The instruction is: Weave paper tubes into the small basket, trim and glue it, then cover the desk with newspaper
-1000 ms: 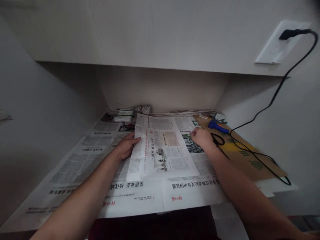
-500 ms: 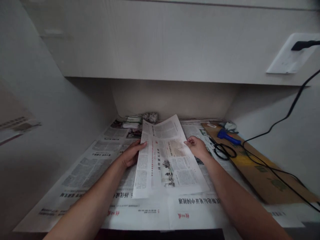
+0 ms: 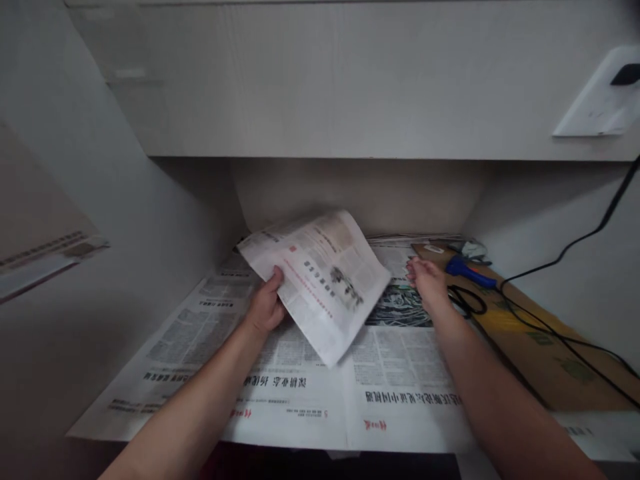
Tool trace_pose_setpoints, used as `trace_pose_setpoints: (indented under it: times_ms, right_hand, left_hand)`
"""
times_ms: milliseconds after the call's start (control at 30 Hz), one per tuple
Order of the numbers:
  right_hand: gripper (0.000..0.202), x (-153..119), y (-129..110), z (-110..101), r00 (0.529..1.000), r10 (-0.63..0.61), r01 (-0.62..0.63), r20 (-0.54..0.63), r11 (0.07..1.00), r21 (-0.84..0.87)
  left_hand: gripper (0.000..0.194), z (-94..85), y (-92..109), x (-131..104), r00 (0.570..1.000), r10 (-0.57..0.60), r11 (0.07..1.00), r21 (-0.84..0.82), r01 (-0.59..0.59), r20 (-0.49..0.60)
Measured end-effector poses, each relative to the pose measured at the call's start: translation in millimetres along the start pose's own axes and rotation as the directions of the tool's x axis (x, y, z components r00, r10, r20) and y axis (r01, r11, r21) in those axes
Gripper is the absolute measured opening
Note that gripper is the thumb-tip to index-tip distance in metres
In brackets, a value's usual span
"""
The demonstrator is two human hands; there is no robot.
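Note:
A folded sheet of newspaper [image 3: 320, 280] is tilted above the work surface, its printed side with a photo and red text facing me. My left hand [image 3: 269, 300] grips its left edge, thumb on top and the other fingers behind. My right hand [image 3: 427, 280] is apart from the sheet, to its right, with fingers loosely bent and nothing visible in them. Beneath both hands lie spread newspapers [image 3: 400, 360] that cover the surface. The held sheet hides part of them and the back left corner.
At right, a flat cardboard piece [image 3: 530, 360] bears a blue-handled tool [image 3: 470, 272] and a black cable [image 3: 555, 333]. Black-handled scissors [image 3: 467, 301] lie partly behind my right forearm. A white shelf panel [image 3: 320, 87] overhangs the back; a socket plate [image 3: 595, 100] is on it.
My right hand has let go of the newspaper sheet and moved right. My left hand still holds the sheet, which has turned and tilted leftward. The view has shifted slightly.

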State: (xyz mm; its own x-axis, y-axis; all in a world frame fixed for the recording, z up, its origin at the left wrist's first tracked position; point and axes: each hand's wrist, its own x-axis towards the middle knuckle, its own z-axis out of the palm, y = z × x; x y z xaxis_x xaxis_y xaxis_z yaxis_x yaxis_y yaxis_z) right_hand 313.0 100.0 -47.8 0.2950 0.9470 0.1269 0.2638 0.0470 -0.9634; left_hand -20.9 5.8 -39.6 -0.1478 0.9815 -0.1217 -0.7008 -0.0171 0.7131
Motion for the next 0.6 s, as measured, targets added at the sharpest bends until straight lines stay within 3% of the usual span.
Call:
trace_pose_setpoints:
  times_ms: [67,133,267,367,467,533,600]
  right_hand:
    - [0.055,-11,-6,5,0.987,0.074,-0.078,0.144,0.997,0.022]
    - [0.057,-28,-12,17,0.935,0.126,-0.144,0.331,0.989,0.030]
    - [0.054,-64,-21,46,0.805,0.149,-0.256,0.574,0.960,0.110]
    - [0.039,-68,-21,49,0.822,0.139,-0.284,0.553,0.941,0.186]
    - [0.036,-52,-16,30,0.829,0.142,-0.265,0.541,0.951,0.157]
    - [0.036,-39,-12,13,0.807,0.159,-0.262,0.569,0.960,0.102]
    - [0.035,-29,-8,0,0.790,0.172,-0.243,0.589,0.969,0.042]
  left_hand:
    - [0.033,-1.1,4,4,0.996,0.085,0.995,-0.052,-0.086,-0.017]
    - [0.031,-2.4,5,7,0.994,0.109,0.991,-0.080,-0.111,-0.032]
    - [0.027,-2.2,-6,3,0.999,-0.036,0.999,-0.040,0.035,-0.011]
    - [0.029,-1.3,-16,-3,0.974,-0.207,0.977,0.064,0.202,0.091]
    - [0.038,-1.7,-14,-6,0.938,-0.275,0.960,0.102,0.259,0.209]
    - [0.045,-4.8,-3,-2,0.959,-0.192,0.981,0.032,0.190,0.209]
    - [0.048,-12.6,13,6,0.993,-0.040,0.997,-0.063,0.047,0.107]
